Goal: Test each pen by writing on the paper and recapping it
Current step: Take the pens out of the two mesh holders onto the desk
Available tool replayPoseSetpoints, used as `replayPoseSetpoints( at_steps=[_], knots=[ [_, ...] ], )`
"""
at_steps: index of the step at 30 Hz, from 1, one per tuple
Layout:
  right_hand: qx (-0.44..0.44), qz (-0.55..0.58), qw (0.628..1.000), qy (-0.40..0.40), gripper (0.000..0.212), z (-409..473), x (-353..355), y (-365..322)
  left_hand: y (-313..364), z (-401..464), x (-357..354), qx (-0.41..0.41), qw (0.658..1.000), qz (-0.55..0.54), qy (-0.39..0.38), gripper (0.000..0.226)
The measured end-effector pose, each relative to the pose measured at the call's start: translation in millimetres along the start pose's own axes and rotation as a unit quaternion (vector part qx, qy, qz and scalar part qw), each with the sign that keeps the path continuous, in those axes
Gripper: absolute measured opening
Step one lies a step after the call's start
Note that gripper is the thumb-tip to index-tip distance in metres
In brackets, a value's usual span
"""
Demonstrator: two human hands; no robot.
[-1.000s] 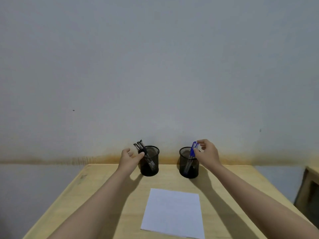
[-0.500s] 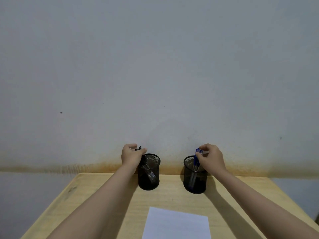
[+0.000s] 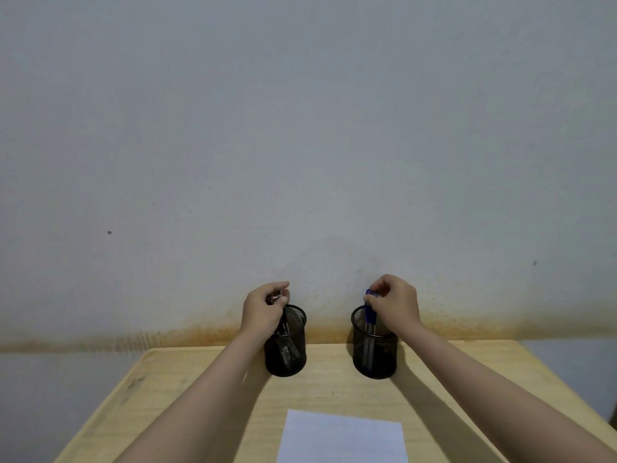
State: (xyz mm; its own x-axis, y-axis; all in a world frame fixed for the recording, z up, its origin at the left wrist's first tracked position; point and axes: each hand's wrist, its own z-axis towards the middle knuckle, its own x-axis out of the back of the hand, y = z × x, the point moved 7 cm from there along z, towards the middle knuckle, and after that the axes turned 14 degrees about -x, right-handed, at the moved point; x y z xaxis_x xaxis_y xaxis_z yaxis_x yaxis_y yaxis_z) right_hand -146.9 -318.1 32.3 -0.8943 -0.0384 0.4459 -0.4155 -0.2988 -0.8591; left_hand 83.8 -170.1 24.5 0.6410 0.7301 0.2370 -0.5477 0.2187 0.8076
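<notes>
Standing upright: blue pen (image 3: 370, 315), R hand (image 3: 395, 304)

A: What's hidden?
B: The left hand (image 3: 263, 310) covers the tops of the dark pens (image 3: 285, 342); how many, I can't tell.
A: And at 6 o'clock?
B: The paper (image 3: 342, 436) and worktop (image 3: 187, 392) run off the bottom edge.

Materials and finishes, head view

Surface (image 3: 334, 389): pale wood, smooth, matt, faint grain and a few dark scuffs. Left pen cup (image 3: 286, 349) and right pen cup (image 3: 374, 350): black wire mesh, matt, see-through. Paper (image 3: 344, 439): plain white, smooth, matt. Blue pen (image 3: 370, 312): glossy plastic cap, clear barrel. Wall (image 3: 300, 145): painted plaster, matt, speckled, rust-coloured stain along the base.
</notes>
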Motion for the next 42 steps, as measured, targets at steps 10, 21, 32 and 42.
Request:
replayPoseSetpoints(
  at_steps=[10,21,32,42],
  knots=[
    [-0.042,0.009,0.999,-0.012,0.023,-1.2,-2.3,3.1,-1.0,-2.2,-8.6,0.025,0.998,-0.031,-0.047,0.032],
    [0.022,0.203,0.979,0.008,0.029,-24.2,49.2,-50.7,41.2,4.0,27.1,-0.052,0.990,-0.099,0.090,0.044],
    [-0.030,0.378,0.925,-0.009,0.029,-102.9,60.9,-25.6,50.7,-62.8,58.3,-0.053,0.938,-0.264,0.219,0.041],
    [-0.255,0.315,0.914,0.020,0.024,-128.0,6.4,84.2,-39.7,-126.0,47.2,0.084,0.946,-0.180,0.256,0.027]
  ],
)
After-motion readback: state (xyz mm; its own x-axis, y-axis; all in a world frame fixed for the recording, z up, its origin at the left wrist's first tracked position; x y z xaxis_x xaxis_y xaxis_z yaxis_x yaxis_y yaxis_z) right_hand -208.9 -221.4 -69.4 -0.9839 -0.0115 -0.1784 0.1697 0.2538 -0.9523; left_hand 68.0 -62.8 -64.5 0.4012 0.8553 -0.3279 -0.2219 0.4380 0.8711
